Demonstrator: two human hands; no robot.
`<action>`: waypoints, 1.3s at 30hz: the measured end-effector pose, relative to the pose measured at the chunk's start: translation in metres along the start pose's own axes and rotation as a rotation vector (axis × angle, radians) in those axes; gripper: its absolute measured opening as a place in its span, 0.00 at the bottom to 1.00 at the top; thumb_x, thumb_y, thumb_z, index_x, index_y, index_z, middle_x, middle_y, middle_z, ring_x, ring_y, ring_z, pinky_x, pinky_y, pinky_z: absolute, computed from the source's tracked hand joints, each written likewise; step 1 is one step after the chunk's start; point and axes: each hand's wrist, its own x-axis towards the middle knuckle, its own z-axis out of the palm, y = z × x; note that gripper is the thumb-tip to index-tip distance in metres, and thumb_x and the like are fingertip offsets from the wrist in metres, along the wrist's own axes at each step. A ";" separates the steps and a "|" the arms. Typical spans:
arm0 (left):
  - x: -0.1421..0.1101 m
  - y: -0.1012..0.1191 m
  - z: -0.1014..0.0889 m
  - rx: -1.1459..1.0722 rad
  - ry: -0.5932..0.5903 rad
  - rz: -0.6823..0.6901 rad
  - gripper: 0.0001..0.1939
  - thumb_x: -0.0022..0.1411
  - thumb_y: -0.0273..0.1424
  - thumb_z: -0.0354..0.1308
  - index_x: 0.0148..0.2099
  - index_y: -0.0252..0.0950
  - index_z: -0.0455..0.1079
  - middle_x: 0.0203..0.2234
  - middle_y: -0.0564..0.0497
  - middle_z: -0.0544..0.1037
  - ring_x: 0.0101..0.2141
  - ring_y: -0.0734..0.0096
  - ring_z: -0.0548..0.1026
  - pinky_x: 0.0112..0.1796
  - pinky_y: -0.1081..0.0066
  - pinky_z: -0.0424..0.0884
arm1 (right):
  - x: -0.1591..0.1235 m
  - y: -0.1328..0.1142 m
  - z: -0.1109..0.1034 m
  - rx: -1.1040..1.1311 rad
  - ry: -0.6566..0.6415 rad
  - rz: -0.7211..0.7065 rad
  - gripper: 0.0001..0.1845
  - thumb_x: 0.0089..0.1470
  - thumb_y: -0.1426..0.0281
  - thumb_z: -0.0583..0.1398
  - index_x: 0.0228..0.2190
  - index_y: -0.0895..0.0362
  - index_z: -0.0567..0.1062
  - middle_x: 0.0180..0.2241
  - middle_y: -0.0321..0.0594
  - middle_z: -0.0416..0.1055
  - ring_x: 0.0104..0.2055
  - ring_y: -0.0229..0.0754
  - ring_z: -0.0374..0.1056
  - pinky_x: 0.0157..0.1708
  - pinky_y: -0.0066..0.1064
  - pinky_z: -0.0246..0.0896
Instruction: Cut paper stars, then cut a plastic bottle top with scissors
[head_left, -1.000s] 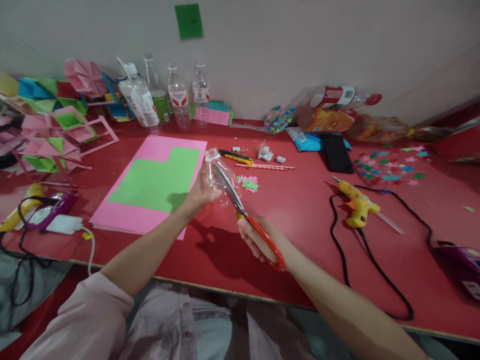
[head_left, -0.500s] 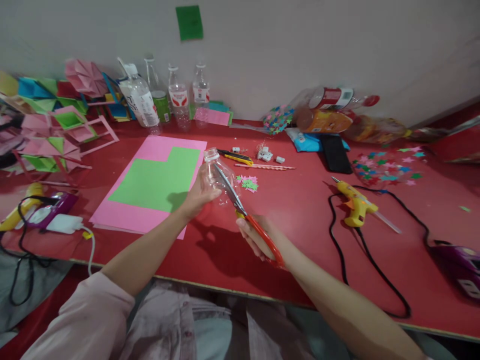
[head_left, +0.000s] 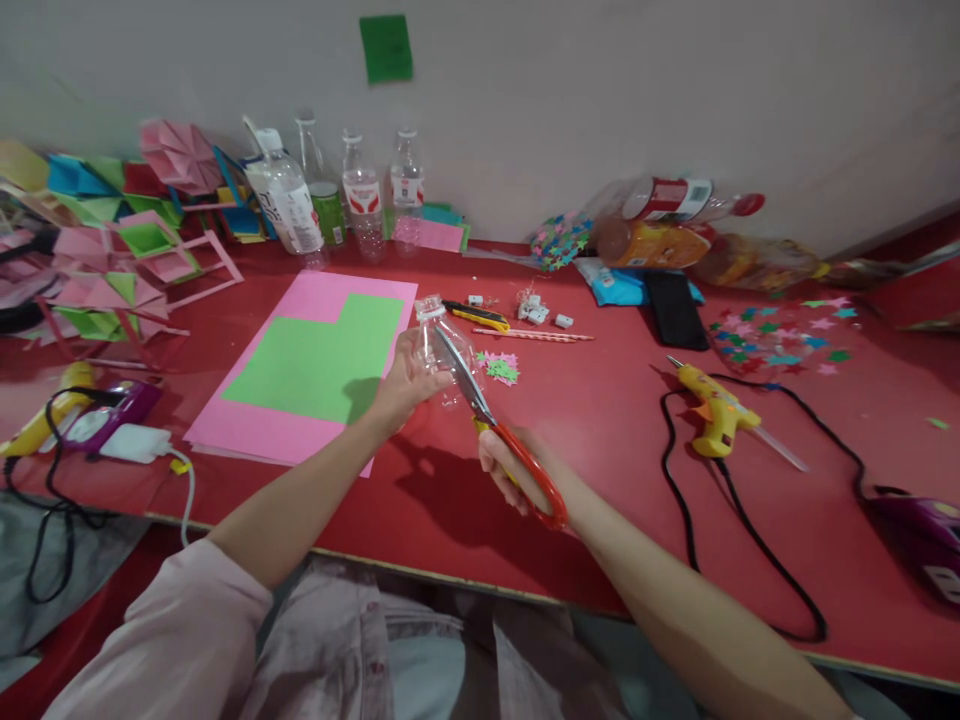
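The left hand (head_left: 409, 378) is closed round the side of the bottle (head_left: 429, 340), just above the table (head_left: 600, 430), between the green sheet (head_left: 300, 365) and the stars (head_left: 501, 368). The bottle is clear, glossy and capless, neck up; its lower edge is hard to make out. Across it lie the scissors (head_left: 487, 415), steel blades nearly together and pointing to the neck, handles red and yellow. The right hand (head_left: 506, 470) grips the handles. Whether a blade is inside the plastic I cannot tell.

Labels along the wall (head_left: 525, 100), from the left: a white label (head_left: 294, 215) with dark characters, too small to read; a green label (head_left: 328, 210); a white one with a red mark; another with a small dark square. Farther right, a red label (head_left: 671, 200) carries a barcode, above an orange label (head_left: 660, 245).

The table is red with a pale edge. Paper shapes (head_left: 131, 240) crowd its left; a black phone (head_left: 676, 312) and yellow glue gun (head_left: 718, 410) lie right. The wall is grey, with a green note (head_left: 386, 48).
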 end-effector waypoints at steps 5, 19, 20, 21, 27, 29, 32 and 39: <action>-0.002 0.001 0.003 -0.035 0.097 -0.063 0.33 0.41 0.42 0.74 0.45 0.43 0.61 0.41 0.51 0.74 0.45 0.62 0.76 0.53 0.54 0.67 | -0.007 -0.005 -0.001 0.000 -0.026 -0.016 0.31 0.53 0.39 0.49 0.25 0.55 0.65 0.10 0.29 0.62 0.10 0.31 0.56 0.11 0.23 0.51; 0.013 0.030 -0.012 -0.320 0.264 -0.153 0.20 0.51 0.39 0.64 0.46 0.41 0.67 0.35 0.50 0.78 0.50 0.57 0.76 0.56 0.52 0.66 | -0.007 -0.001 -0.011 -0.164 0.018 -0.128 0.28 0.52 0.42 0.54 0.23 0.53 0.61 0.16 0.28 0.56 0.18 0.33 0.54 0.19 0.28 0.49; 0.013 0.030 -0.012 -0.324 0.268 -0.152 0.20 0.50 0.38 0.64 0.46 0.41 0.67 0.35 0.50 0.78 0.49 0.57 0.76 0.56 0.53 0.66 | -0.007 -0.002 -0.012 -0.204 0.021 -0.124 0.28 0.52 0.42 0.55 0.22 0.53 0.60 0.16 0.28 0.55 0.18 0.33 0.53 0.20 0.28 0.48; 0.012 0.029 -0.012 -0.325 0.270 -0.148 0.21 0.50 0.36 0.65 0.46 0.41 0.67 0.35 0.51 0.78 0.49 0.58 0.77 0.56 0.54 0.67 | -0.008 -0.004 -0.013 -0.239 0.027 -0.119 0.28 0.51 0.42 0.55 0.22 0.53 0.59 0.16 0.28 0.55 0.18 0.33 0.53 0.20 0.28 0.46; 0.014 0.026 -0.013 -0.311 0.307 -0.113 0.17 0.54 0.39 0.64 0.45 0.41 0.66 0.37 0.53 0.78 0.45 0.65 0.79 0.55 0.59 0.68 | -0.012 -0.012 -0.014 -0.299 0.054 -0.074 0.31 0.49 0.40 0.56 0.21 0.52 0.54 0.17 0.27 0.50 0.20 0.32 0.48 0.21 0.28 0.40; 0.015 0.025 -0.013 -0.291 0.311 -0.100 0.17 0.55 0.40 0.63 0.44 0.42 0.65 0.36 0.53 0.78 0.44 0.66 0.80 0.54 0.60 0.69 | -0.013 -0.014 -0.014 -0.310 0.045 -0.046 0.32 0.47 0.39 0.56 0.20 0.52 0.54 0.17 0.27 0.48 0.20 0.31 0.46 0.21 0.28 0.39; 0.015 0.025 -0.012 -0.279 0.291 -0.086 0.16 0.57 0.41 0.62 0.43 0.41 0.64 0.35 0.53 0.79 0.41 0.66 0.81 0.53 0.60 0.71 | -0.014 -0.016 -0.014 -0.312 0.038 -0.023 0.33 0.45 0.38 0.58 0.20 0.52 0.54 0.18 0.27 0.46 0.20 0.31 0.45 0.21 0.28 0.39; 0.010 0.023 -0.003 -0.163 0.250 -0.069 0.27 0.55 0.45 0.64 0.54 0.43 0.62 0.37 0.50 0.78 0.51 0.58 0.77 0.56 0.52 0.67 | -0.011 -0.013 -0.013 -0.297 0.049 0.013 0.32 0.45 0.38 0.58 0.21 0.53 0.58 0.17 0.28 0.50 0.18 0.32 0.49 0.19 0.27 0.43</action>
